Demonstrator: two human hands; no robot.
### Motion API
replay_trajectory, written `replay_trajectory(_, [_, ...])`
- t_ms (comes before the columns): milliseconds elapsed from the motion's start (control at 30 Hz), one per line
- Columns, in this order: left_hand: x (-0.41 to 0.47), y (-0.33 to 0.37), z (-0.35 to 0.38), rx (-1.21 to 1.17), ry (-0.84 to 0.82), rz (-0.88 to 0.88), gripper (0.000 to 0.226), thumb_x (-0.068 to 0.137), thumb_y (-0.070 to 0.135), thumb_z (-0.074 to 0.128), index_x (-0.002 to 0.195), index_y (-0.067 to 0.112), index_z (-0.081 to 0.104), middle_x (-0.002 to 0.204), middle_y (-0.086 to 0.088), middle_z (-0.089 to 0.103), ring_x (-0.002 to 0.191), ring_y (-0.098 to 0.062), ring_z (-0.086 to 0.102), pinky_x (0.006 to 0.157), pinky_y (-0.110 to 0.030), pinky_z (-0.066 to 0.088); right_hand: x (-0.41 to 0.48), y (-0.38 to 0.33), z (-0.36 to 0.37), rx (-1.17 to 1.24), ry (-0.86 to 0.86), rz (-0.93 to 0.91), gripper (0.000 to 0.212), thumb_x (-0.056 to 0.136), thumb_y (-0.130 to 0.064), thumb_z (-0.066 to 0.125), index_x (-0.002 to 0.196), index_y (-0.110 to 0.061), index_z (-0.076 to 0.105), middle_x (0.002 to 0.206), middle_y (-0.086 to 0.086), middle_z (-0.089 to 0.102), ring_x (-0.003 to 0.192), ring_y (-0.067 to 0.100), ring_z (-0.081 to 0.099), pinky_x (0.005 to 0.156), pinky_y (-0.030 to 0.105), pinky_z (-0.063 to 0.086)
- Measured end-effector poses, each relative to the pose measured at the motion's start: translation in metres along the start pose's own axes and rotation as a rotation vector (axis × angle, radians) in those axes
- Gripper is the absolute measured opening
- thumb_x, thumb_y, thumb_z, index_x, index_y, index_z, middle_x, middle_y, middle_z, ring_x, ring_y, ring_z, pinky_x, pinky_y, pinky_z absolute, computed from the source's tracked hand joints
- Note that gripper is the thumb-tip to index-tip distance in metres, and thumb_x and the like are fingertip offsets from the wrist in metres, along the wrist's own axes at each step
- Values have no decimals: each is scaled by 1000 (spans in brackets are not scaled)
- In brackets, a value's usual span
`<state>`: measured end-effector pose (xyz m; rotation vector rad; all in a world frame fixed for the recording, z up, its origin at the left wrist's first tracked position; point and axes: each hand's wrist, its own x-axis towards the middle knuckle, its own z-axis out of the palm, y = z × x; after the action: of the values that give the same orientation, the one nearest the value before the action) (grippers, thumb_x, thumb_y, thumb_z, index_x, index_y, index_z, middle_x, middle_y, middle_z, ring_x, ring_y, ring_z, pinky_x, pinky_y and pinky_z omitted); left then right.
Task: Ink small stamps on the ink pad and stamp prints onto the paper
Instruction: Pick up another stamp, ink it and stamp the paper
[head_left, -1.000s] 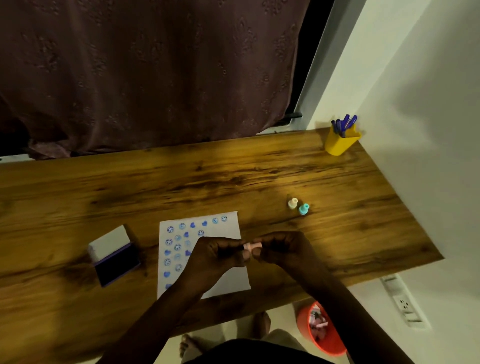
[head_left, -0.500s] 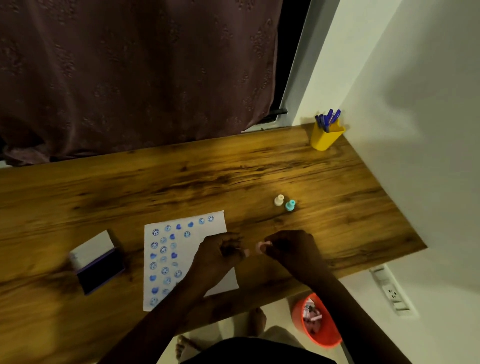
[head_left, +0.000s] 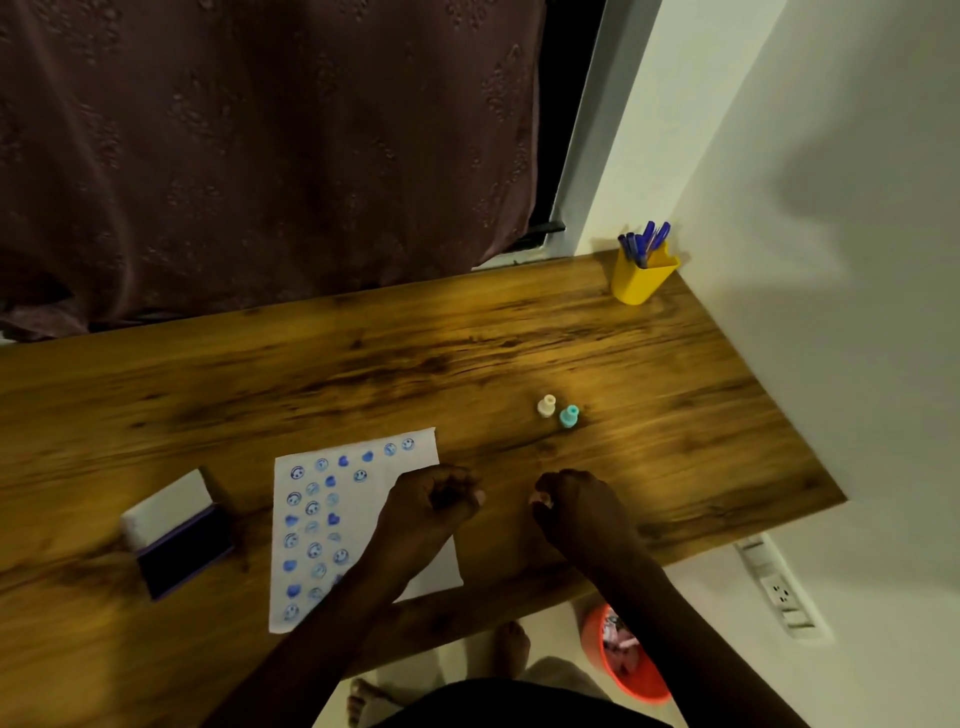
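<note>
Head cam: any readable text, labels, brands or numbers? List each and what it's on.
No readable text anywhere.
Paper: only blue stamped smiley faces and hearts, no words or numbers.
Ink pad: open, no label or brand visible.
Yellow pen cup and its pens: no print legible.
Two small stamps: no markings legible.
Wall socket: no lettering legible.

Light: dim, warm pool mid-table (head_left: 467, 364)
Shadows: soft on wall (head_left: 831, 208)
Blur: slight motion smear
Edges: wide-angle bending
</note>
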<state>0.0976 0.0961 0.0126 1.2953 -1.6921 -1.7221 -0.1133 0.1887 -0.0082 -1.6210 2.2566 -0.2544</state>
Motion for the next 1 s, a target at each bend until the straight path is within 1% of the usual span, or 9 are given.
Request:
replay_trajectory(133, [3, -1, 5, -16, 7, -24, 18, 87, 24, 81, 103, 33, 79, 105, 6, 81, 102, -12, 76, 98, -44, 60, -1, 4, 3, 8, -18, -33, 28, 100, -35, 58, 121, -20, 69, 114, 1, 71, 101, 16, 70, 85, 29, 57])
replay_trajectory(233, [7, -1, 9, -15, 10, -35, 18, 87, 26, 81, 104, 33, 79, 105, 5, 81, 103, -14, 75, 99, -48, 59, -2, 7, 5, -7, -8, -65, 29, 100, -38, 59, 121, -20, 67, 113, 1, 70, 100, 17, 69, 79, 24, 50])
replay_trajectory(300, [8, 0, 11, -16, 6, -35, 18, 87, 27, 81, 104, 32, 79, 106, 4, 81, 104, -15, 75, 100, -50, 58, -2, 9, 0, 25, 7, -61, 36, 96, -42, 64, 125, -20, 66, 115, 2, 71, 103, 19, 70, 78, 23, 48])
replay_trajectory(400, [12, 1, 15, -10, 16, -35, 19, 87, 25, 81, 104, 31, 79, 106, 5, 80, 105, -14, 74, 100, -50, 58, 5, 18, -17, 107, 98, -12, 50, 88, -45, 75, 129, -18, 67, 117, 4, 75, 101, 22, 74, 83, 30, 55])
replay_trajectory(500, [15, 3, 20, -11, 25, -42, 19, 86, 23, 82, 104, 30, 80, 106, 8, 80, 105, -12, 74, 100, -49, 58, 25, 31, -37, 97, 229, 39, 43, 89, -35, 76, 127, -15, 69, 109, 7, 77, 95, 25, 75, 79, 31, 55])
replay_trajectory(600, [16, 7, 25, 5, 32, -45, 20, 86, 24, 82, 104, 29, 80, 106, 9, 80, 105, -9, 73, 100, -48, 58, 50, 42, -50, 65, 277, 90, 38, 92, -31, 72, 125, -13, 67, 110, 10, 74, 93, 27, 73, 77, 38, 60])
replay_trajectory(767, [16, 12, 33, 24, 30, -44, 20, 87, 25, 81, 106, 28, 79, 109, 10, 78, 107, -9, 71, 103, -47, 56, 82, 47, -50, 19, 195, 107, 43, 92, -33, 72, 127, -11, 65, 115, 15, 71, 103, 34, 70, 80, 39, 56])
replay_trajectory(900, [15, 12, 35, 27, 42, -52, 20, 86, 26, 82, 106, 28, 79, 109, 10, 78, 107, -9, 71, 103, -48, 56, 93, 50, -40, -22, 155, 90, 28, 92, -30, 69, 114, -13, 69, 108, 13, 73, 99, 32, 71, 77, 36, 54])
replay_trajectory(1000, [15, 11, 34, 15, 45, -52, 20, 86, 25, 82, 105, 29, 80, 109, 9, 79, 108, -11, 72, 103, -49, 55, 93, 52, -38, -22, 141, 89, 19, 92, -27, 68, 107, -15, 71, 105, 10, 74, 97, 30, 72, 73, 30, 47])
